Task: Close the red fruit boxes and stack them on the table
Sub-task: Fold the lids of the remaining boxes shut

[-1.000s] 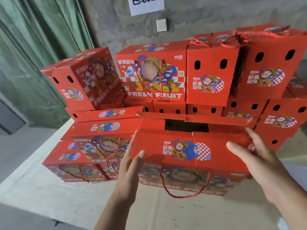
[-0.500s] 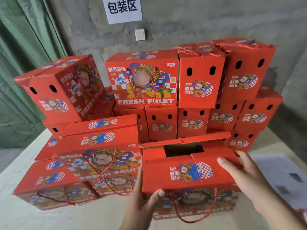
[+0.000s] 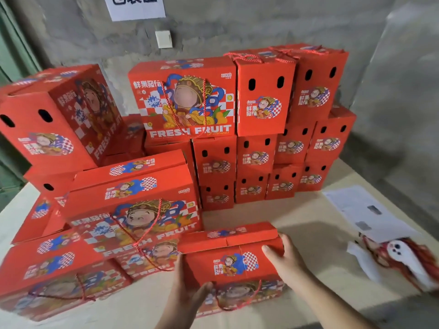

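Observation:
A red fruit box (image 3: 234,264) with a rope handle sits low at the front of the table (image 3: 306,217), its top flaps lying nearly flat. My left hand (image 3: 187,288) grips its left end, thumb on the front face. My right hand (image 3: 282,257) holds its right end, thumb over the top edge. Left of it stand closed red boxes (image 3: 133,203) in low stacks. Behind rises a taller wall of stacked boxes (image 3: 261,119).
Papers (image 3: 361,210) and a white phone on a bundle of red rope (image 3: 403,260) lie on the table at the right. A concrete wall with a white sign (image 3: 135,7) stands behind. A green curtain hangs at the far left.
The box in my hands has come down and toward me onto the front of the table. Its open top gap has closed. The view has tilted down, showing papers and a phone at right.

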